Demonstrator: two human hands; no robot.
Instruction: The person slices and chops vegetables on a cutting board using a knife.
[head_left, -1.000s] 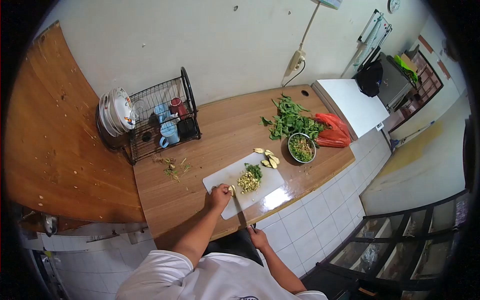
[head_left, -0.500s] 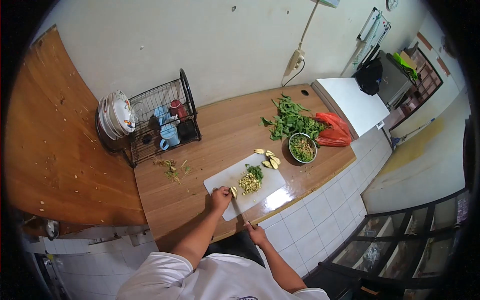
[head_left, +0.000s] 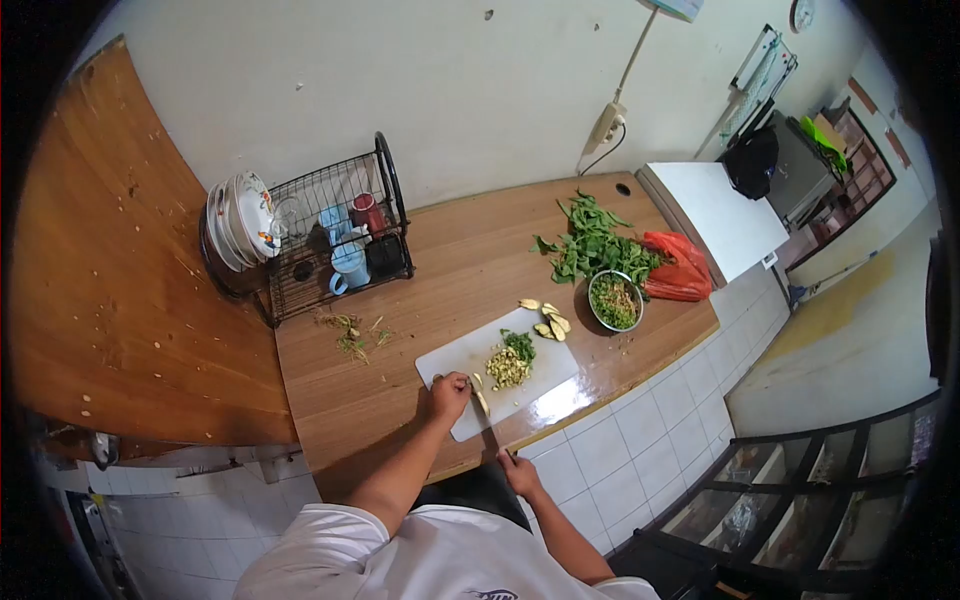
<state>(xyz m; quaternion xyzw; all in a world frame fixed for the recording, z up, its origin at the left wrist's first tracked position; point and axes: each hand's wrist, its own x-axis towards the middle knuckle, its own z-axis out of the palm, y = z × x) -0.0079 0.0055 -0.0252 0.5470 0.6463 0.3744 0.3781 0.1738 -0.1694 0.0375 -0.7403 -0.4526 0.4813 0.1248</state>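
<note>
- Far left, dish rack [head_left: 393,185] on the bench [head_left: 465,265]; I rate it low risk, well apart from the cutting.
- Left again, loose scraps [head_left: 352,338] on the bench; a sleeve or arm sweep could drag them onto the board.
- Left hand [head_left: 451,396]: fingers curled, right at the pale strip [head_left: 481,394]. I can't tell if it's pinching or only steadying. Main risk: fingertips close to the blade, so a slip means a cut.
- Strip lies on the near-left part of the cutting board [head_left: 548,372]; narrow, could roll if loosely held.
- Knife [head_left: 491,433] points in from the near edge, tip by the strip. Blade seems partly lost against the board from up here, so I'd misjudge its angle.
- Diced pile [head_left: 507,369], just right of the strip: a wide stroke could scatter it.
- Right hand [head_left: 519,474]: closed round the knife handle, off the near bench edge. Dropping its wrist could knock the handle on that edge.
- Pale wedges [head_left: 556,322], far-right board edge: a bump could push them off.
- Bowl [head_left: 596,320], farther right: full-looking, spills if knocked.
</note>
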